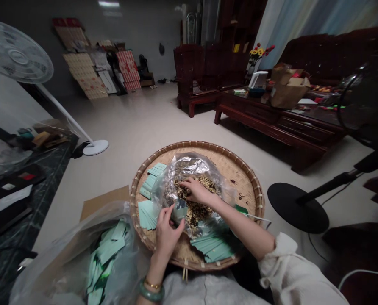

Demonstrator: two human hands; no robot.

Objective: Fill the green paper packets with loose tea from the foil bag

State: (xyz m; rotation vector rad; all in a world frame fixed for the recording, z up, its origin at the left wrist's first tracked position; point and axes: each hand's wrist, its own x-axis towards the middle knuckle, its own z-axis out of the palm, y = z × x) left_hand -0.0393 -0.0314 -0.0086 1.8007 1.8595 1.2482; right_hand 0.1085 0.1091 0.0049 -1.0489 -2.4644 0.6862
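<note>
Pale green sachet (180,213) sits pinched in the left hand (167,233); I can't tell whether the right hand (197,190), pressed into dried herbs (193,213) inside the clear plastic bag (189,167), is closed.

We can read no words, numbers or brands anywhere here. The pale green rectangular paper sachets (149,214) in the round woven bamboo tray (195,144) show no print that we can make out, and the flattened red-and-cream patterned cardboard cartons (127,70) leaning against the far wall carry markings too small to read. The white paper sheet (7,200) on the black marble surface (47,176) stays unreadable too.
</note>
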